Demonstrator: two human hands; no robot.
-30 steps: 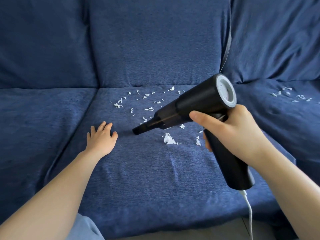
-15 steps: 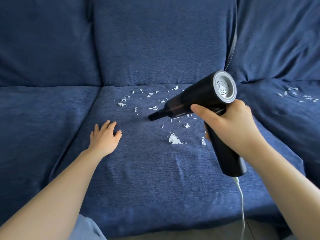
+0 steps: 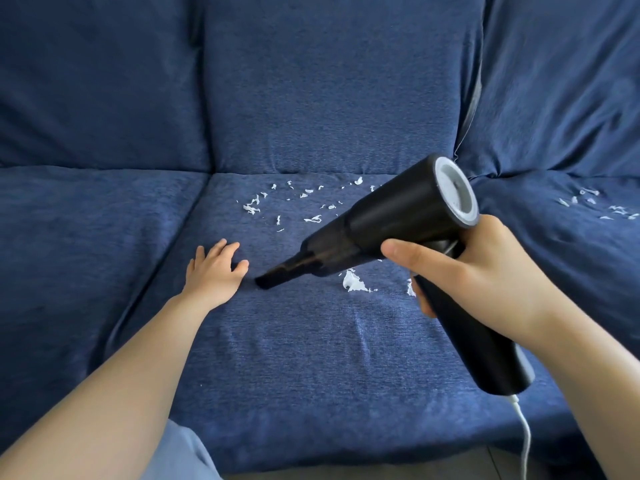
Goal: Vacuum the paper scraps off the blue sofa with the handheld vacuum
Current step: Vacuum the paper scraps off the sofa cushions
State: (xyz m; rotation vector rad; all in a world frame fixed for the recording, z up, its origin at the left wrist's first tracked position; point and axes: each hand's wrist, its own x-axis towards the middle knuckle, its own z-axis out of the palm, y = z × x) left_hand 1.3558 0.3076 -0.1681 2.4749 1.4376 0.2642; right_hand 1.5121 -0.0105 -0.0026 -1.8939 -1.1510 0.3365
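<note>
The left hand (image 3: 214,271) lies palm down on the middle seat cushion of the blue sofa (image 3: 311,358), fingers spread and flat on the fabric, holding nothing; its bare forearm runs from the lower left corner straight up to the wrist; the thumb points right, toward the vacuum's nozzle tip, which is just beside it but not touching. The right hand (image 3: 485,275) is wrapped tight around the grip of the black handheld vacuum (image 3: 398,220); the thumb lies along the near side of the body, the other fingers curl round the far side of the handle and are mostly hidden; the forearm comes in from the lower right edge. The vacuum is held pistol-fashion; its barrel slants down and to the left, the narrow nozzle meeting the cushion or very nearly so; the round pale rear cap faces up and to the right; the handle slants down to the right, and a white cord (image 3: 524,441) hangs from its base. Paper scraps (image 3: 311,206) lie scattered on the middle cushion beyond the nozzle, close to the backrest seam; a larger white scrap (image 3: 353,282) sits under the barrel, nearer the person; more small scraps (image 3: 595,206) lie on the right cushion, well apart from the nozzle.
</note>
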